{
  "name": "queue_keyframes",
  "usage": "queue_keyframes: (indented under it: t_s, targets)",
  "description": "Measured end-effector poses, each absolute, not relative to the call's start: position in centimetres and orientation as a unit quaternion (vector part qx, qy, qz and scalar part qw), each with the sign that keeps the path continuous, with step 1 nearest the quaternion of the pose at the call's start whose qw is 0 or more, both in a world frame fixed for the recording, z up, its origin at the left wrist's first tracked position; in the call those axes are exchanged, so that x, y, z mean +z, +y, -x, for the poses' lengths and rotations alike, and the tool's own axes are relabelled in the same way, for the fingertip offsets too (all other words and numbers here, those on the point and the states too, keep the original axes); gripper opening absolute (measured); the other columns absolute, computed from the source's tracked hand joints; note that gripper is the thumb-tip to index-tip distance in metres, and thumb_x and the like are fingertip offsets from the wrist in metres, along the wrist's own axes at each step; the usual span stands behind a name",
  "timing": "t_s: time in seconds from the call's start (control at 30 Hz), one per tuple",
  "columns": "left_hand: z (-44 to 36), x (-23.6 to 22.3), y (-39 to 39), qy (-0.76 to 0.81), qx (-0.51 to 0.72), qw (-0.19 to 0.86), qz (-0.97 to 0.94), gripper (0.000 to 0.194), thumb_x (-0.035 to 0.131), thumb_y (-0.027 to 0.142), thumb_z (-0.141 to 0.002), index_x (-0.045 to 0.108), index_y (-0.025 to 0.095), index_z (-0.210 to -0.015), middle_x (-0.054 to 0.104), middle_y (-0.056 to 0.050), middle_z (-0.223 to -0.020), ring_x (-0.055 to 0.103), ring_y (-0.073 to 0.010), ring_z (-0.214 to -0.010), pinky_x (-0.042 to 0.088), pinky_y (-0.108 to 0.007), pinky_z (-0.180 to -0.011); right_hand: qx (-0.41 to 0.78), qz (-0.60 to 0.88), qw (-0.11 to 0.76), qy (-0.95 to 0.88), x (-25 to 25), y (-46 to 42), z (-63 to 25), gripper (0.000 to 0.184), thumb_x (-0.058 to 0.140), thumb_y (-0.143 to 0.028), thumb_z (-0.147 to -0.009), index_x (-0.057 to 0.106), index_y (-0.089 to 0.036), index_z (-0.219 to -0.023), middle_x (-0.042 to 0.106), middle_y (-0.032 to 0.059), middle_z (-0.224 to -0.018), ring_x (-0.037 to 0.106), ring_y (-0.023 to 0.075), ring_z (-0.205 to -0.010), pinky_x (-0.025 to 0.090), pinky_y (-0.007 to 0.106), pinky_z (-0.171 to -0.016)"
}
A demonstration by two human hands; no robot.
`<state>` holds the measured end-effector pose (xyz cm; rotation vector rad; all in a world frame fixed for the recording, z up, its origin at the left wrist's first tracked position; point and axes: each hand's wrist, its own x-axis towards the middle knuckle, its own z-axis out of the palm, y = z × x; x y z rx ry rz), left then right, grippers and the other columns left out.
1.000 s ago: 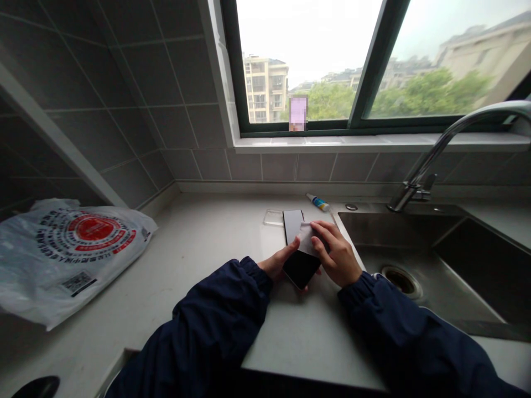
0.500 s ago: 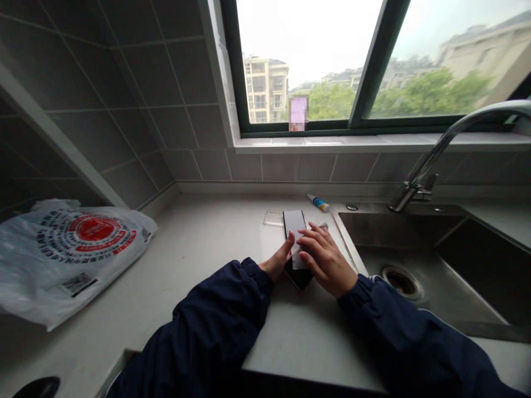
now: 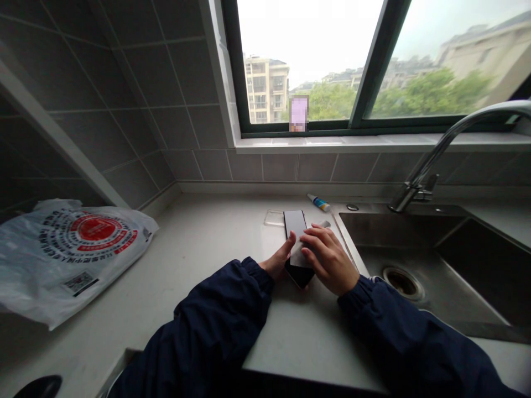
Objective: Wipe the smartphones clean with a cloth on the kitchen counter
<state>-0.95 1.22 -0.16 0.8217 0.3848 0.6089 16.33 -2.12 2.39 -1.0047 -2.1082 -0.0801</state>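
A black phone [image 3: 301,278] lies on the counter, its upper part showing a pale grey sheen. My left hand [image 3: 279,261] grips its left edge, thumb on top and the other fingers hidden beneath. Across the lower screen lies a thin white cloth or tissue [image 3: 299,258]. My right hand [image 3: 331,262] holds this against the glass with bent fingers; the fingertips are partly hidden. A pale grey bit [image 3: 324,224] sticks out behind that hand, too small to name. Just beyond the phone's left side rests a clear phone case [image 3: 274,218].
A small blue-and-white tube [image 3: 318,202] lies near the back wall. The steel sink [image 3: 435,276] and its curved tap [image 3: 431,149] are on the right. A white plastic bag [image 3: 74,254] with red print sits at the left. Behind the counter is a window.
My right hand has slid slightly right across the screen, and the white cloth or tissue has shifted and creased under it. My left hand and the phone have hardly moved.
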Motion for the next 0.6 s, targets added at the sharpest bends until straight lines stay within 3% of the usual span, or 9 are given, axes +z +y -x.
queue_keyframes:
  t_s: [0.1,0.23,0.4,0.6]
  targets:
    - [1.5,-0.6,1.8,0.165,0.216,0.871,-0.41,0.091,0.036,0.085,-0.085,0.058,0.014,-0.136,0.072,-0.012,-0.083,0.069,-0.0221,-0.059,0.059,-0.039,-0.064,-0.025,0.428,0.411,-0.805,2.2,-1.6,-16.9,0.032,0.05,-0.03,-0.101,0.06,-0.02,-0.13,0.057,0.0159,-0.137,0.049,0.033,-0.134,0.043,0.056,-0.113]
    - [1.7,-1.1,2.3,0.136,0.2,0.88,-0.41,0.094,0.036,0.088,-0.082,0.053,0.014,-0.139,0.073,-0.016,-0.091,0.072,-0.0255,-0.063,0.058,-0.036,-0.056,0.023,0.444,0.454,-0.772,2.0,-1.3,-17.1,0.038,0.047,-0.033,-0.103,0.056,-0.021,-0.137,0.054,0.0152,-0.141,0.052,0.0291,-0.133,0.045,0.05,-0.113]
    - [1.6,-0.9,2.4,0.092,0.228,0.882,-0.403,0.091,0.04,0.085,-0.084,0.04,0.021,-0.148,0.073,-0.018,-0.102,0.074,-0.0296,-0.067,0.059,-0.041,-0.054,0.055,0.468,0.51,-0.72,2.0,-1.1,-17.2,0.039,0.048,-0.038,-0.102,0.061,-0.021,-0.134,0.064,0.0132,-0.132,0.06,0.0281,-0.125,0.048,0.047,-0.108]
    - [1.7,0.8,2.0,0.078,0.312,0.854,-0.408,0.09,0.03,0.082,-0.089,0.026,0.023,-0.157,0.073,-0.021,-0.106,0.073,-0.0306,-0.063,0.058,-0.043,-0.05,0.138,0.505,0.55,-0.651,1.8,-0.7,-17.6,0.045,0.05,-0.049,-0.099,0.07,-0.019,-0.125,0.071,0.0129,-0.127,0.065,0.0302,-0.121,0.05,0.047,-0.106]
